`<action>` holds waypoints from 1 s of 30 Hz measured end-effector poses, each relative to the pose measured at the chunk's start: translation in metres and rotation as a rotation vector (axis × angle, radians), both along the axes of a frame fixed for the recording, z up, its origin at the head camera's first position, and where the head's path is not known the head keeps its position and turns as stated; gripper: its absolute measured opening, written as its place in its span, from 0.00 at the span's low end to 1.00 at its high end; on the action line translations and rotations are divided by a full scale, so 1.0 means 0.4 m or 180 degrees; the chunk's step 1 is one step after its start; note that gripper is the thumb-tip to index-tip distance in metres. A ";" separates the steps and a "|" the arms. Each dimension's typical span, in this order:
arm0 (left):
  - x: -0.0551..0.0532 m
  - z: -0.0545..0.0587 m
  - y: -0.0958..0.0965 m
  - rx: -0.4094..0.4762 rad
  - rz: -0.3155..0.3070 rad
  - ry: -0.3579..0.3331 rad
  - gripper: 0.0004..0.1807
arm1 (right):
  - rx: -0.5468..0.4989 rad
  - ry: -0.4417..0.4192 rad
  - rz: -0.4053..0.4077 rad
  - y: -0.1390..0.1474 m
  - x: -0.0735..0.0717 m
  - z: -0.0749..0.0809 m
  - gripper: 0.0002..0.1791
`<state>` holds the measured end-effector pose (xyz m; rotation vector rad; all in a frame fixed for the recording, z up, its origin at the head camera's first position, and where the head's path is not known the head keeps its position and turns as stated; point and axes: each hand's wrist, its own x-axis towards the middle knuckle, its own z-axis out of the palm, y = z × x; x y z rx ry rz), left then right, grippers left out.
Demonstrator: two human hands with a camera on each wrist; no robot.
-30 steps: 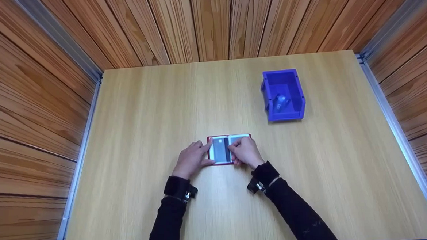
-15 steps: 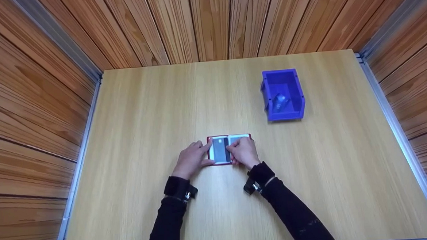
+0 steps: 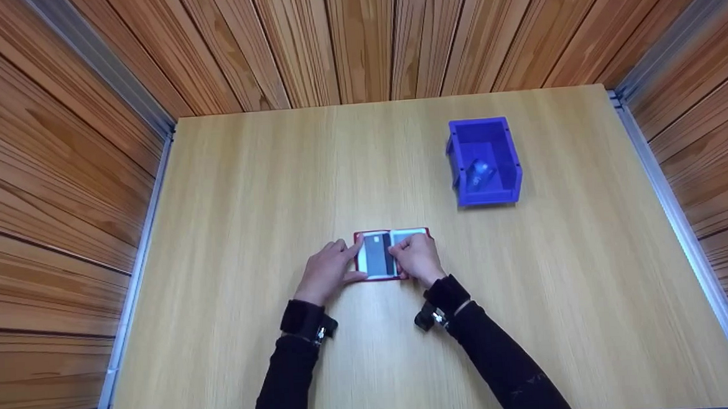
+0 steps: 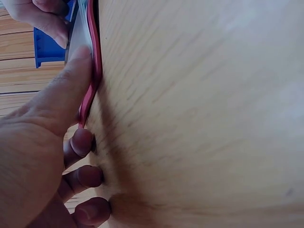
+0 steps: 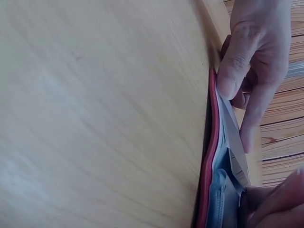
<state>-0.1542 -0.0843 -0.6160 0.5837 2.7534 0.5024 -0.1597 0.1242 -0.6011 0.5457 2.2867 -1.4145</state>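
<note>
A red-covered card wallet (image 3: 405,232) lies unfolded on the table, its pale inner pages facing up. On its left page is a grey bank card (image 3: 376,257) with a chip and a dark stripe. My left hand (image 3: 325,272) presses the left page, thumb at the near corner and forefinger at the far corner. The left wrist view has this thumb (image 4: 71,80) lying along the page, with other fingertips on the tabletop. My right hand (image 3: 421,261) pinches the card's striped edge near the fold. From the right wrist, the card (image 5: 237,164) looks tilted up along the page.
A blue open-front bin (image 3: 491,137) stands toward the back right, holding a small clear object (image 3: 479,173). The wooden table (image 3: 263,191) is bordered by metal rails and wood-panelled walls.
My right hand slid slightly left, then slightly back right, staying at the card's striped edge. The left hand and the wallet hold practically the same place.
</note>
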 end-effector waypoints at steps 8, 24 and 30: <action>-0.001 -0.002 0.000 0.0037 0.0009 -0.0030 0.49 | -0.0062 -0.0050 0.0038 0.023 -0.001 -0.001 0.09; 0.002 -0.002 -0.006 0.0101 -0.0078 0.0113 0.49 | -0.0643 -0.0130 -0.0094 0.105 -0.003 0.011 0.09; 0.002 0.001 -0.008 0.0087 -0.0116 0.0147 0.48 | -0.0721 -0.0057 -0.0110 0.131 -0.003 0.009 0.10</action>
